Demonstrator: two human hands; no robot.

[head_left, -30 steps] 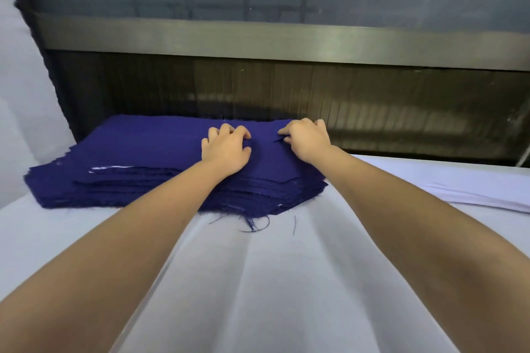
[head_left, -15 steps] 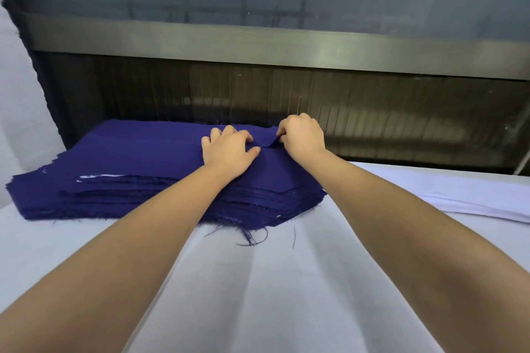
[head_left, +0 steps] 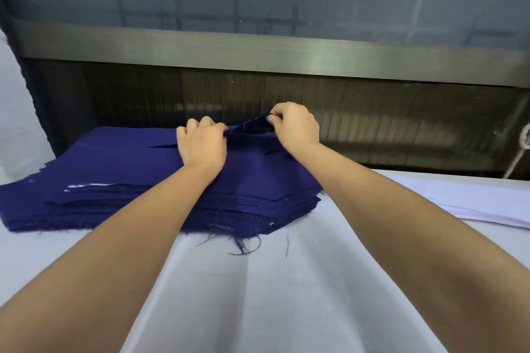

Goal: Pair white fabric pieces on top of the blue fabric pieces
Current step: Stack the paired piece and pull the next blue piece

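Foreground: a wide white cloth sheet (head_left: pixel 272 295) covers the work surface under both bare forearms.
Frayed edge: loose dark blue threads (head_left: pixel 243 246) trail from the near edge of the stack onto the sheet.
Task's thing: a thick stack of dark blue cut fabric pieces (head_left: pixel 129 175) lies left of centre on the sheet, its layers slightly fanned.
White supply: a flat pile of white fabric pieces (head_left: pixel 473 200) lies well apart to the right, untouched.
Left hand (head_left: pixel 200 146): fingers curled at the stack's far edge, by the left end of the raised flap. The fingertips are hidden, so I cannot tell whether they pinch cloth or only press.
Right hand (head_left: pixel 296 127): thumb and fingers pinch the far corner of the top blue piece (head_left: pixel 252 127), held up off the stack.
Background: a grey metal rail (head_left: pixel 258 51) runs behind.
Risk, layers: two pieces may cling and lift together, since the edges are thin and frayed.
Risk, stack: a quick pull could drag lower layers askew if the left hand lets go.
Risk, threads: snagged strands could tug neighbouring pieces along.
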